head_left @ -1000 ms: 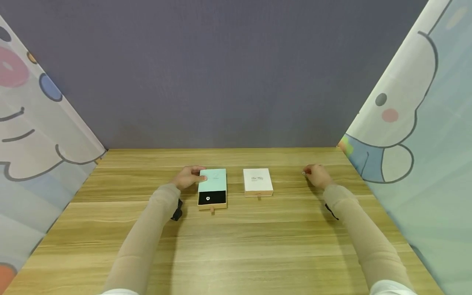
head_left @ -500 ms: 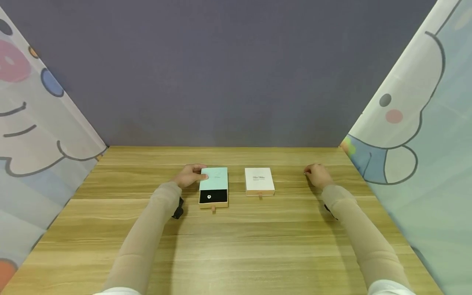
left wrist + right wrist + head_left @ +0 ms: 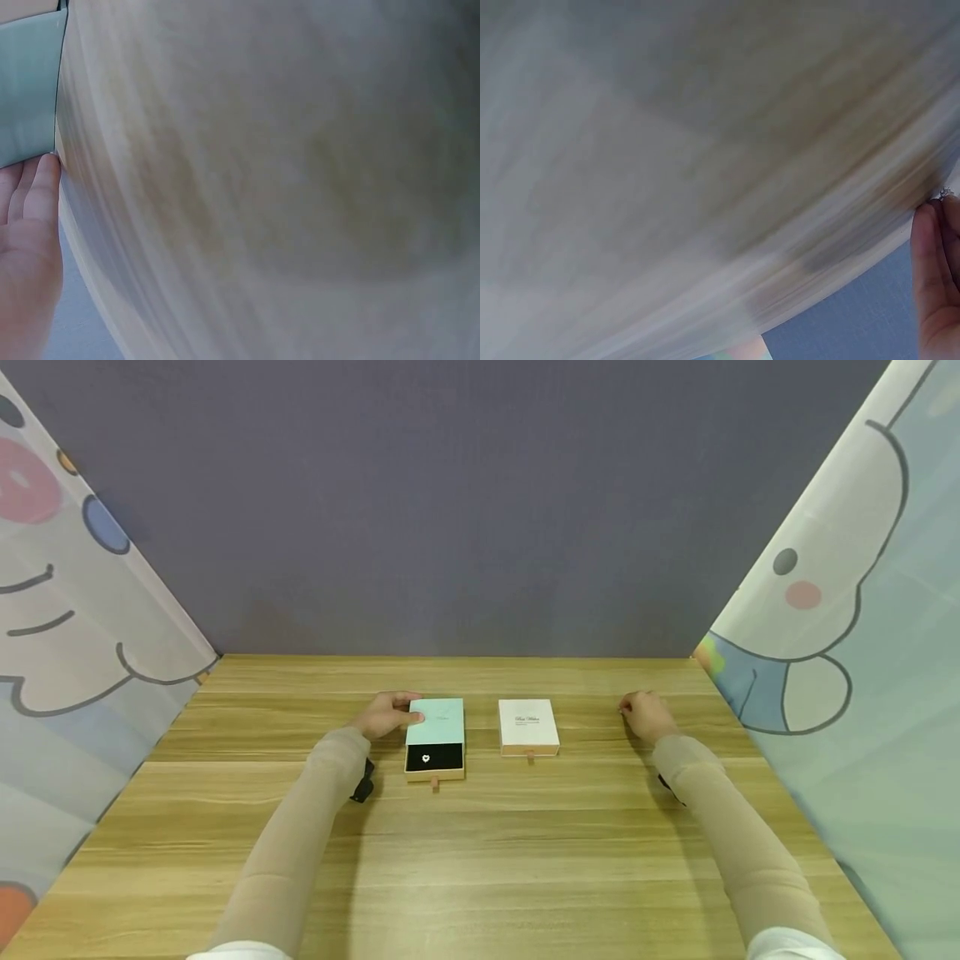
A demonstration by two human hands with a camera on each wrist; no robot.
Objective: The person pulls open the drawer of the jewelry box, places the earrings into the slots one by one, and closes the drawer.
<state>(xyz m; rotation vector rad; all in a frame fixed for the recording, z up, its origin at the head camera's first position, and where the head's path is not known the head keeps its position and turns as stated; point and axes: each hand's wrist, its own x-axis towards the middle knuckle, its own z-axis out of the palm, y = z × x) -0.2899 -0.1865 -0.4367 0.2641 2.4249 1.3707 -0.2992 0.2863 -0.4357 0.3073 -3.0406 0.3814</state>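
At the left of centre, my left hand [image 3: 384,714] grips the mint-green jewelry box [image 3: 437,718] by its left side, thumb at the top edge. The black-lined drawer [image 3: 448,756] of this box is pulled out towards me, with a small silvery heart-shaped piece of jewelry [image 3: 425,758] on the lining. In the left wrist view, the fingers [image 3: 41,191] touch the box's side. Far to the right, my right hand [image 3: 648,714] pinches a small silvery piece of jewelry [image 3: 945,193] near the tabletop. Fingers mostly hide it, so its exact kind is unclear.
A white jewelry box [image 3: 527,720] with its drawer in stands between the hands. The wooden table [image 3: 480,860] ends at a dark grey wall [image 3: 465,510] behind. Cartoon-printed curtains [image 3: 810,610] hang on both sides.
The view has tilted and shifted slightly. The silvery piece at my right fingertips, visible a second ago in the head view, is now hidden there. Both hands stay in place.
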